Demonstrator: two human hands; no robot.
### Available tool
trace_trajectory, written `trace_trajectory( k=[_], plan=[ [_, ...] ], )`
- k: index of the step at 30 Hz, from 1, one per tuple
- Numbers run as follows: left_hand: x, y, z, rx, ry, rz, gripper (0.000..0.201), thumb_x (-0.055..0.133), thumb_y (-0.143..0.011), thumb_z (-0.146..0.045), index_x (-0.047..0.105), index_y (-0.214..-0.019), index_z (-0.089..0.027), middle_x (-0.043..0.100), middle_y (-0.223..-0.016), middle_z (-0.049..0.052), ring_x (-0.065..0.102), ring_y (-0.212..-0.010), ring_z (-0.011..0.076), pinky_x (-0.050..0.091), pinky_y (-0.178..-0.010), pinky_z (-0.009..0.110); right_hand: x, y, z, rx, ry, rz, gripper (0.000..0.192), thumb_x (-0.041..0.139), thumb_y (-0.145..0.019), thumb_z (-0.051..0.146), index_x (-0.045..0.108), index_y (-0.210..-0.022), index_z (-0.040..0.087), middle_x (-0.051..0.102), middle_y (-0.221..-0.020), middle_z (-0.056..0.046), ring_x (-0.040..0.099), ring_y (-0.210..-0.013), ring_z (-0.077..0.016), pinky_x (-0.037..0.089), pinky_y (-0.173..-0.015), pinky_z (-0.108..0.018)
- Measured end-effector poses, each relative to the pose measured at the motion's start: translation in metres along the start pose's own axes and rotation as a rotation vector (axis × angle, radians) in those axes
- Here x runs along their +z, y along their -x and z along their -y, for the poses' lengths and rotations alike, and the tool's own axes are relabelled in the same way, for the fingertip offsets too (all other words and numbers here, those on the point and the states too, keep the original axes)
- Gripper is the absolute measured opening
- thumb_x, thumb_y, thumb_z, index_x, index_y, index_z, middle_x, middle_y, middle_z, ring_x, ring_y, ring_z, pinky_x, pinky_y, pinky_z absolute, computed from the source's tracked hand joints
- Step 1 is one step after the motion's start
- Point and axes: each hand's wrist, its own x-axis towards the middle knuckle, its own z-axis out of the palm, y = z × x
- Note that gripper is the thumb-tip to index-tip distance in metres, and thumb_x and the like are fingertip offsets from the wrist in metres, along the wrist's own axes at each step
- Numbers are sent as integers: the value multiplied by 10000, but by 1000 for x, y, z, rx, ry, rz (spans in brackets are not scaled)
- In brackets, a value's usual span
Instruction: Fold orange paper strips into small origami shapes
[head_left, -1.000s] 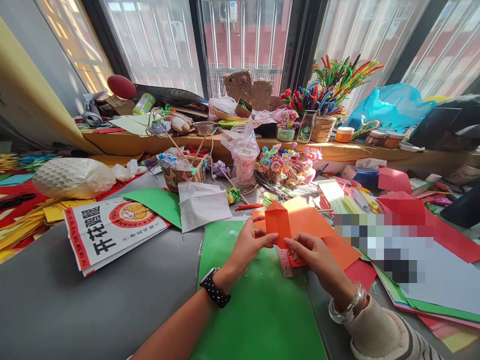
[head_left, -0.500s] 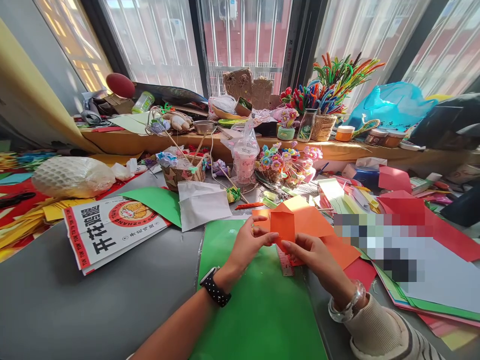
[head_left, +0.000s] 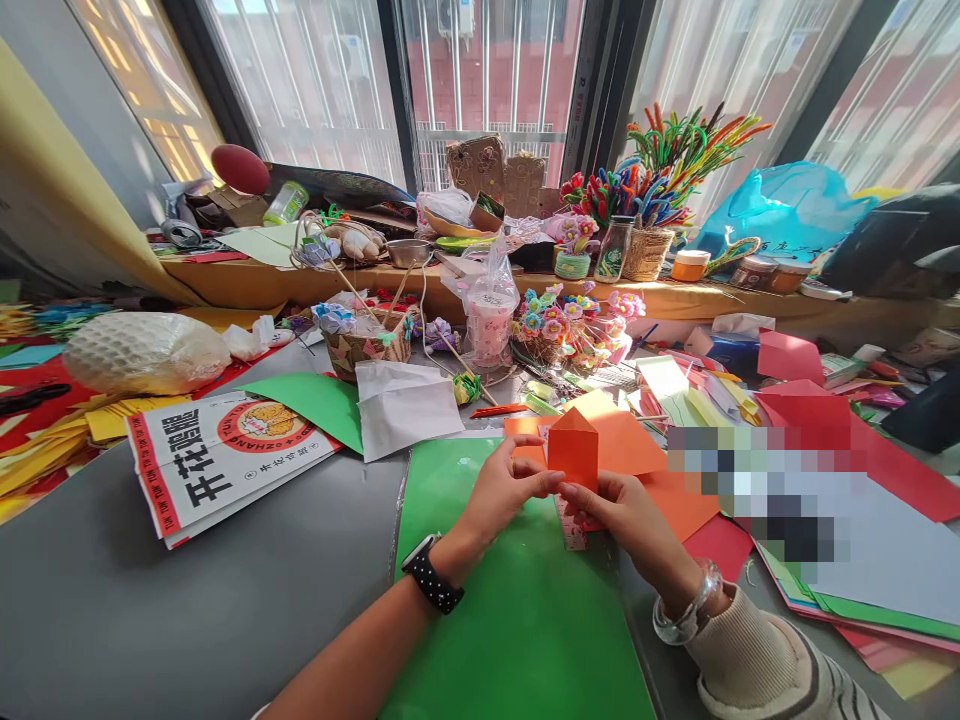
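A small folded piece of orange paper [head_left: 573, 455] with a pointed top stands upright between my hands. My left hand [head_left: 517, 485], with a ring and a dark dotted watch strap at the wrist, pinches its lower left edge. The thumb and fingers of my right hand [head_left: 619, 510] grip its lower edge close to the left thumb. A clear bangle sits on the right wrist. Beneath both hands lie a green mat [head_left: 510, 600] and a pink patterned ruler [head_left: 574, 532], partly hidden. Larger orange sheets [head_left: 679, 505] lie just behind and to the right.
To the left lie a printed paper bag [head_left: 225, 460], a green sheet [head_left: 315, 405] and a crumpled white sheet [head_left: 409, 410]. Stacked coloured paper [head_left: 885, 545] covers the right side. Behind stand a lidded pink cup [head_left: 491, 325], yarn flowers [head_left: 551, 320] and a stick-filled basket [head_left: 367, 350].
The folded orange paper has shifted slightly right and its pointed top shows more fully. My fingertips have come closer together at its lower edge.
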Motion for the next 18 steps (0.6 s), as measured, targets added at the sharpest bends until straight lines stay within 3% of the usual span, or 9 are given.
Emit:
trace_trajectory(
  k=[7,15,18],
  plan=[
    [-2,0,-6,12,22,-103,460,649,-622,-265,395,-984,-138,533,-579,-38,568,-591,118,447,-625,257,-6,2,8,-56,54,-78,296,559,-692,406,577,-564,140,562,-537,8,481,-496,-82,384,-488,-189],
    [2,1,-5,-23,68,-81,478,670,-599,-244,394,-977,-143,589,-687,17,590,-630,140,471,-635,288,-3,1,8,-121,131,-96,309,515,-719,428,567,-589,153,571,-560,-14,523,-533,-118,418,-513,-218],
    [1,0,-3,-19,74,-112,488,676,-590,-244,395,-976,-143,591,-671,14,589,-599,140,473,-615,292,-6,1,8,-217,203,-198,264,474,-755,407,575,-752,164,590,-643,-35,549,-592,-145,451,-560,-252]
  ],
)
